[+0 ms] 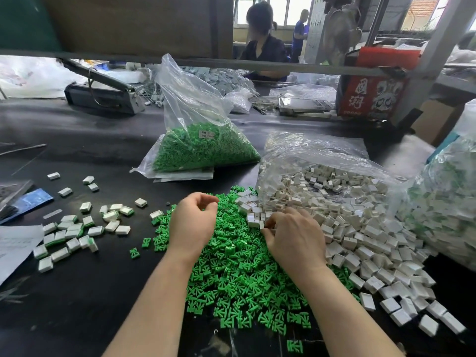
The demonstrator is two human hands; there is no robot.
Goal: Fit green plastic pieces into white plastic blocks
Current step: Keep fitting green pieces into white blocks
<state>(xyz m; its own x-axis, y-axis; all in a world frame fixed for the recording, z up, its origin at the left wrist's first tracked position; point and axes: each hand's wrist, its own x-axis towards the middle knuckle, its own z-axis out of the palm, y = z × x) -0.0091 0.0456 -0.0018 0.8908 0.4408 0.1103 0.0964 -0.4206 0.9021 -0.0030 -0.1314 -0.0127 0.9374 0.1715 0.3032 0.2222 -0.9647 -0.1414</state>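
Left hand [192, 222] hovering over loose heap of small green plastic pieces [231, 274], fingers curled; anything held — cannot tell. Right hand [293, 235] at seam between green heap and spilled pile of small white plastic blocks [360, 240], fingertips pinching one white block [253, 222]. Finished white-and-green blocks [74, 233] scattered left, well apart from both hands.

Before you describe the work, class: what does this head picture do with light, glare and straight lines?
Head view: daylight blows out the far windows; glare streaks the clear bag of white blocks; wide-angle bends the grey rail; both hands, left hand and right hand, look sharp, the seated person behind soft.
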